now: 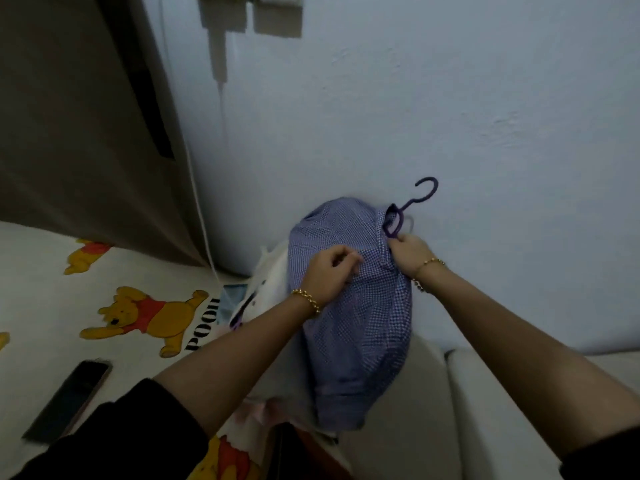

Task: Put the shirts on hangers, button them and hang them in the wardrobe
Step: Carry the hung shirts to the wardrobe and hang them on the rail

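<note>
A blue checked shirt (349, 327) lies draped over a pale cushion against the wall, on a purple hanger (412, 206) whose hook sticks up past the collar. My left hand (330, 273) pinches the shirt's front placket just below the collar. My right hand (410, 252) grips the collar edge and the hanger's neck. Both wrists wear gold bracelets. The hanger's arms are hidden inside the shirt.
A white garment (268, 282) lies bunched left of the shirt. A dark phone (69, 400) rests on the bedsheet (41, 306) printed with yellow bears. A brown curtain (79, 133) hangs at the left, and a white cable (204, 233) runs down the wall. A cream cushion (485, 410) sits at the right.
</note>
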